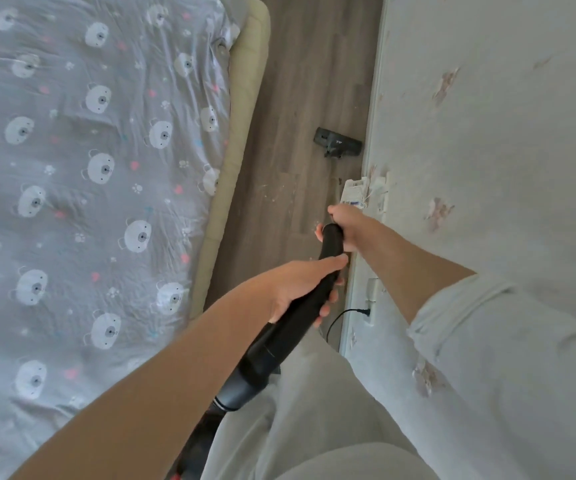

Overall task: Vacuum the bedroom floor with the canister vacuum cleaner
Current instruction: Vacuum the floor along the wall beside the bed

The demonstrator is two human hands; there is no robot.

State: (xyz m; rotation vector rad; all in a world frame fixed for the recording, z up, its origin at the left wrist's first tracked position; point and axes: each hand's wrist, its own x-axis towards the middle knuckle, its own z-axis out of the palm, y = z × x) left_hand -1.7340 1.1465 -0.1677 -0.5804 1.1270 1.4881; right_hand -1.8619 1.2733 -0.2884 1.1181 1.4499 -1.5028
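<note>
I hold the black vacuum handle with both hands. My left hand grips its lower part, fingers wrapped around it. My right hand grips the top end of the handle, further from me. The black floor nozzle lies on the wood-look floor ahead, close to the wall. The wand between handle and nozzle is hidden behind my hands. The hose end runs back down toward my legs.
A bed with a grey bear-print sheet and beige padded edge fills the left. A wall with peeling wallpaper stands on the right. A black cord is plugged into the wall low down. The floor strip between is narrow.
</note>
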